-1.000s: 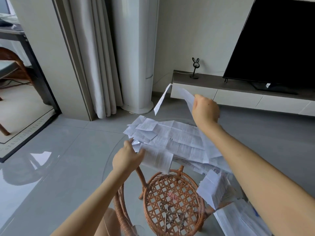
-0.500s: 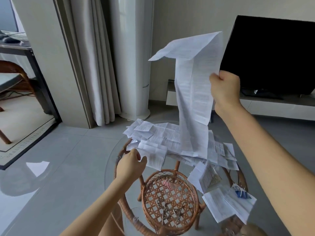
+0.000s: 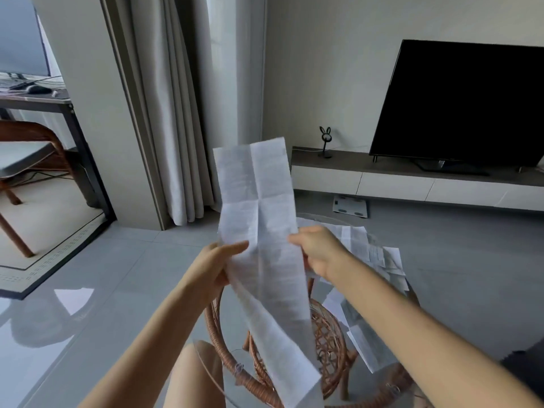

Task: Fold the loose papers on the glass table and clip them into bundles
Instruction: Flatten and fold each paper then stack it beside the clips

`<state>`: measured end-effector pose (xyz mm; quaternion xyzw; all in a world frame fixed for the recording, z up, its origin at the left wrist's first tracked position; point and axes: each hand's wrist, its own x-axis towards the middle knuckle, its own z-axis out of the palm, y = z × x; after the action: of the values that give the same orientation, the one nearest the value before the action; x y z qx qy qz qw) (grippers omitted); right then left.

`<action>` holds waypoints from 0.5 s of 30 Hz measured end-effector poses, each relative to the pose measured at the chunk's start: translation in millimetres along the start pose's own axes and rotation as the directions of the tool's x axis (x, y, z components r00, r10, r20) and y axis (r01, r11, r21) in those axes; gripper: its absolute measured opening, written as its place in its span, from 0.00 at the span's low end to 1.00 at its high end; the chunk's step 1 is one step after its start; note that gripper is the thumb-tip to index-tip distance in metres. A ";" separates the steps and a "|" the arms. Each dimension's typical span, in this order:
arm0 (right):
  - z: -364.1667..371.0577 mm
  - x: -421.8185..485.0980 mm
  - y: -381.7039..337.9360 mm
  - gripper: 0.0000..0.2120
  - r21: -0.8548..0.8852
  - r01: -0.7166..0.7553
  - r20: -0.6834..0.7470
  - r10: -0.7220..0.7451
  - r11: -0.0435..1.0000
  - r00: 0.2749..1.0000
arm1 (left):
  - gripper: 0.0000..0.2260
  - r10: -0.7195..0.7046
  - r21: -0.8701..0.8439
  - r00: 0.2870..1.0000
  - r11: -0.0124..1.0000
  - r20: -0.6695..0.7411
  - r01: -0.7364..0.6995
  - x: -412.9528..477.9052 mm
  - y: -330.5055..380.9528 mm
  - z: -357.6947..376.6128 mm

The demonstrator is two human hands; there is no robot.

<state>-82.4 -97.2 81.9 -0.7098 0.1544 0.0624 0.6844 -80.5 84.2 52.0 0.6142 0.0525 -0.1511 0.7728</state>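
Hands on both edges: the left hand point(image 3: 212, 269) pinches the long creased sheet point(image 3: 262, 219) at its 9 o'clock edge, thumb laid across the print. The right hand point(image 3: 318, 251) grips the 3 o'clock edge with fingers curled behind it, and the sheet stands up towards 12 o'clock and trails down to 6 o'clock over the rattan frame point(image 3: 329, 343) under the glass surface point(image 3: 232, 334). Loose papers point(image 3: 371, 248) lie heaped on that surface at 3 o'clock of the right hand, and far off at 1 o'clock a dark television point(image 3: 459, 104) stands on a low cabinet point(image 3: 391, 184).
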 end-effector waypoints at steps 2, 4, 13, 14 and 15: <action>8.7 1.7 9.4 0.05 -0.010 -0.006 0.055 0.007 1.000 0.998 | 0.17 -0.003 0.003 0.981 1.000 -0.193 0.004 2.9 -4.9 -10.4; 5.9 15.1 19.7 0.09 -0.129 0.068 0.042 -0.063 0.989 0.997 | 0.14 -0.002 -0.011 0.959 1.000 -0.282 -0.001 4.7 -7.3 -25.0; 5.8 93.2 76.2 0.56 -0.743 0.077 0.150 0.054 0.665 0.987 | 0.09 0.027 -0.071 0.936 0.996 -0.350 -0.055 19.2 -3.3 -81.6; 8.0 98.2 78.9 0.54 -0.777 0.058 0.114 0.050 0.627 0.992 | 0.08 0.026 -0.064 0.937 0.997 -0.348 -0.051 21.3 -3.1 -84.2; 7.9 101.5 79.8 0.51 -0.816 0.043 0.074 0.031 0.577 0.997 | 0.08 0.029 -0.053 0.938 0.997 -0.347 -0.051 22.9 -2.8 -84.8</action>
<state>-9.9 -104.2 -24.9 -0.9424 0.0784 0.1526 0.2871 -50.7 161.6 22.9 0.6080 0.1795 -0.0235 0.7730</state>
